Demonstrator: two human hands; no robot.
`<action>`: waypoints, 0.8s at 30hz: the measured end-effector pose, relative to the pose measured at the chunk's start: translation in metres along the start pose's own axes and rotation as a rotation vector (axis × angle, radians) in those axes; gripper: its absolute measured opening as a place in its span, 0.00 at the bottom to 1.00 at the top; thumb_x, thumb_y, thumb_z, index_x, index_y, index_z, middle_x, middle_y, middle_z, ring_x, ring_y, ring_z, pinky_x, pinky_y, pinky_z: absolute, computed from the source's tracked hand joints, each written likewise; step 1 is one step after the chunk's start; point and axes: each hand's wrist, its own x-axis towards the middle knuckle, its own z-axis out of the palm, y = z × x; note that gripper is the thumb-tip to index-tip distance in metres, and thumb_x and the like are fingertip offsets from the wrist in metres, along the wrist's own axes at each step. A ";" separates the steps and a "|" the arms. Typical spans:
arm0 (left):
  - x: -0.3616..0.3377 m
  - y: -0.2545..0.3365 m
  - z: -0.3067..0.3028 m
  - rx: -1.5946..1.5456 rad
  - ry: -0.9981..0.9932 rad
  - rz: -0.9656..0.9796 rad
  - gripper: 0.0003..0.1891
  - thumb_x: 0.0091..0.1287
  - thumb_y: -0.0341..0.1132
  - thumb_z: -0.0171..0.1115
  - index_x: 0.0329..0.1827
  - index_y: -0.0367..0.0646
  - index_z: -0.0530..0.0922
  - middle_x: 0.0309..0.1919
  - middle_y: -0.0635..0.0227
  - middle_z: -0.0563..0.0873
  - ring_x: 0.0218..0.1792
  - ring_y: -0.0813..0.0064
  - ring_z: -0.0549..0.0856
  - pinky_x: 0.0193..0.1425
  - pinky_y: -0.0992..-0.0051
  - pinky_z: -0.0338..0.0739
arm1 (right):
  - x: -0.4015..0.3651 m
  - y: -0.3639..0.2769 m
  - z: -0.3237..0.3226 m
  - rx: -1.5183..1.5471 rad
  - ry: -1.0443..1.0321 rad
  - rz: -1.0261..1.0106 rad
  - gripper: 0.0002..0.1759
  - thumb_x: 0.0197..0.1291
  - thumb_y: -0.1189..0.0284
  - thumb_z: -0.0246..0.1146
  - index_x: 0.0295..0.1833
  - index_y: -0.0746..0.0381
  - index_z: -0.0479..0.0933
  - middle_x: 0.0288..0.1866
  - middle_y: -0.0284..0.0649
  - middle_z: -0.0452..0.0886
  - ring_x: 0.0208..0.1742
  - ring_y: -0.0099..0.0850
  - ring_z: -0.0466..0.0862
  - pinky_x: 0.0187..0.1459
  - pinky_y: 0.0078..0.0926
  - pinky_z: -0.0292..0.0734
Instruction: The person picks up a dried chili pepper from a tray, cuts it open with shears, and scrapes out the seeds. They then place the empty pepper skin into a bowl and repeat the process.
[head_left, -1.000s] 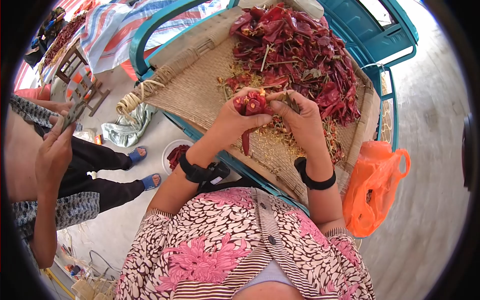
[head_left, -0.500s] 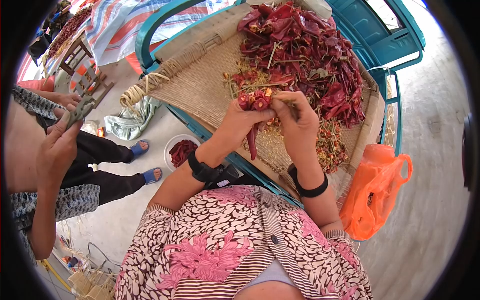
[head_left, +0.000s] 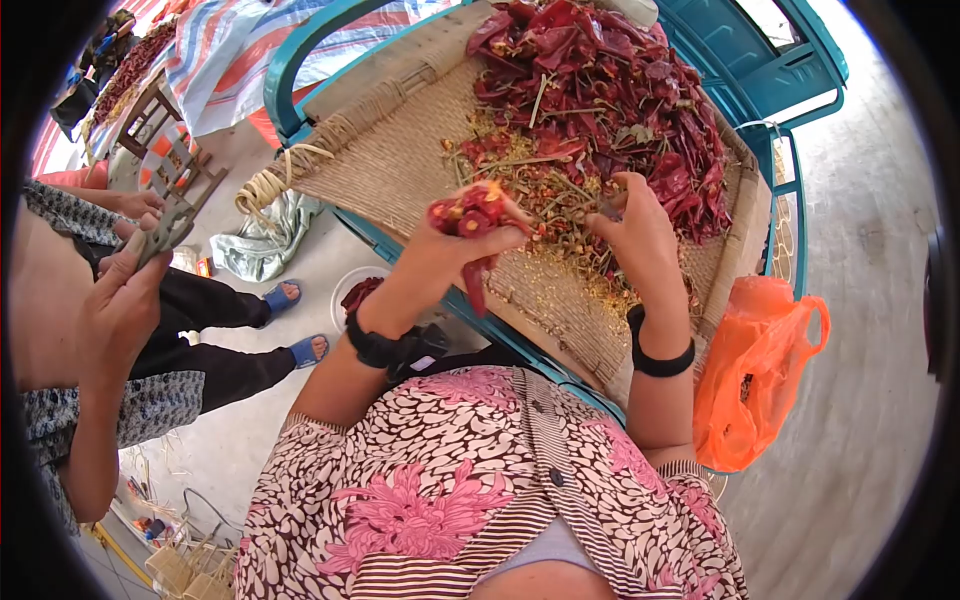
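My left hand (head_left: 436, 262) is closed around a bunch of dried red chili peppers (head_left: 470, 212), their torn ends facing up and one long tip hanging below the fist. To the right, my right hand (head_left: 645, 240) hovers low over the scattered stems and yellow seeds (head_left: 560, 225), thumb and forefinger apart. Both hands are above a woven tray (head_left: 395, 150). A large heap of dried red chilies (head_left: 600, 100) covers the tray's far right part.
The tray rests on a teal metal cart (head_left: 290, 90). An orange plastic bag (head_left: 750, 390) hangs at its right side. Partly behind my left wrist, a white bowl (head_left: 343, 283) holds red chilies. A person (head_left: 125, 300) stands at left holding a greenish object.
My hands have separated: the left moved left and slightly down with the chilies, while the right went right, off the bunch, its fingers parting over the stems.
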 end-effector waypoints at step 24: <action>-0.122 -0.272 -0.286 1.074 0.520 -0.537 0.45 0.48 0.40 0.78 0.71 0.46 0.66 0.56 0.49 0.80 0.55 0.59 0.81 0.59 0.70 0.75 | -0.020 0.000 0.016 0.176 0.259 -0.072 0.09 0.66 0.68 0.64 0.45 0.63 0.80 0.30 0.28 0.76 0.34 0.15 0.72 0.37 0.15 0.68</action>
